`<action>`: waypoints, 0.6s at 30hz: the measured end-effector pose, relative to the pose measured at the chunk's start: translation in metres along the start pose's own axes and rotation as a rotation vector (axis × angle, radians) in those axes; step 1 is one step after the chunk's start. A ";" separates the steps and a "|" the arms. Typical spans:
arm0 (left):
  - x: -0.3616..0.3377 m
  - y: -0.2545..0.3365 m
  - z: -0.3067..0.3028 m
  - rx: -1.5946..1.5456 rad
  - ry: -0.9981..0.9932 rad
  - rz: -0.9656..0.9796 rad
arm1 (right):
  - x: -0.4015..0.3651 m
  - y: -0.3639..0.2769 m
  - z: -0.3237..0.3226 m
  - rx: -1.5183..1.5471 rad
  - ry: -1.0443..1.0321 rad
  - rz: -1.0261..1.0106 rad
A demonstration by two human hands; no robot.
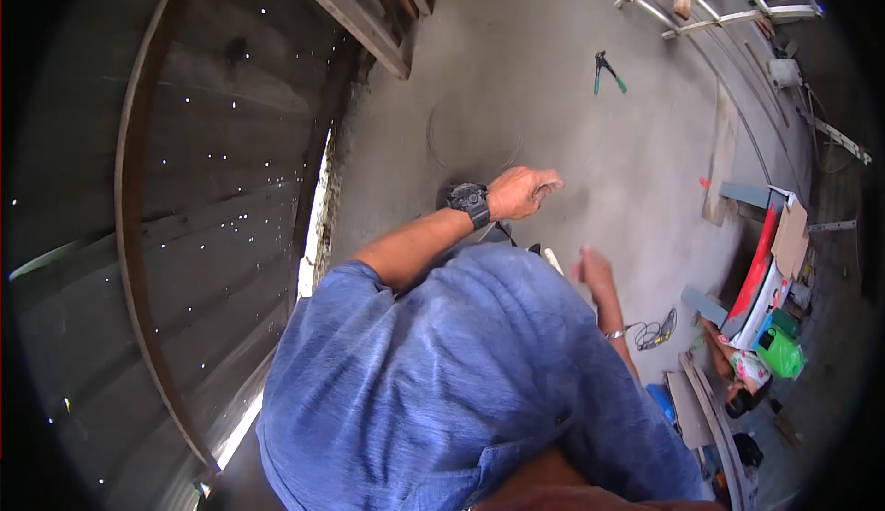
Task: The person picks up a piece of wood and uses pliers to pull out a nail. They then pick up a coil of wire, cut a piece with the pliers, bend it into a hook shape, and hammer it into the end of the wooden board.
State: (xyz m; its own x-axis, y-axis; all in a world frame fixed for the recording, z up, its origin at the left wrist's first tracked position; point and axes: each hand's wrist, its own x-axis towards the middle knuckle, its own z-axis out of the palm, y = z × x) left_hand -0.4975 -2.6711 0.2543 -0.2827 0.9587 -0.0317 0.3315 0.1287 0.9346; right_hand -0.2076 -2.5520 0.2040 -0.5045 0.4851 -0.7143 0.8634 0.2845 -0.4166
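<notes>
My left hand [523, 192], below a black wristwatch [470, 205], is held out over the grey floor. Its fingers are curled together, and whatever they may hold is too small to make out. My right hand [595, 270] is lower and to the right, with a metal band [615, 334] at the wrist; motion smears its fingers. A pale stick-like thing [552, 259] shows between the hands, partly hidden by my blue shirt. Just beyond my left hand, a thin wire [430, 133] curves on the floor. Farther off lie green-handled pincers [604, 73].
A corrugated metal wall [212, 188] with pinholes stands left, wooden beams [355, 13] at upper left. A ladder-like frame [724, 21] lies at upper right. A coiled cable [656, 331], planks [714, 428], a green bag [784, 354] and another person [749, 368] are at right.
</notes>
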 end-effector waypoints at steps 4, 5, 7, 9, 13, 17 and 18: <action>-0.022 0.002 -0.015 -0.060 0.037 0.109 | 0.003 -0.140 -0.041 0.874 0.058 0.046; -0.025 0.004 -0.020 -0.046 -0.027 0.082 | 0.009 -0.163 -0.045 1.019 0.026 -0.012; -0.028 0.000 -0.027 -0.084 -0.067 0.083 | 0.015 -0.188 -0.045 1.166 -0.017 -0.081; -0.028 -0.002 -0.042 -0.084 -0.088 0.087 | 0.029 -0.209 -0.046 1.285 0.108 -0.070; -0.019 -0.009 -0.059 -0.139 -0.028 0.049 | 0.043 -0.219 -0.050 1.436 0.152 -0.116; -0.007 -0.011 -0.081 -0.051 -0.025 0.006 | 0.060 -0.245 -0.065 1.369 0.171 -0.282; -0.005 -0.021 -0.087 -0.054 0.074 0.058 | 0.070 -0.250 -0.071 1.378 0.149 -0.286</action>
State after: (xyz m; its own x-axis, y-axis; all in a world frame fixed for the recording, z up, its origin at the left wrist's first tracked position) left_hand -0.5812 -2.7007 0.2661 -0.3309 0.9425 0.0474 0.3006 0.0577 0.9520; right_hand -0.4591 -2.5307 0.2977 -0.5802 0.6552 -0.4839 -0.0014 -0.5949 -0.8038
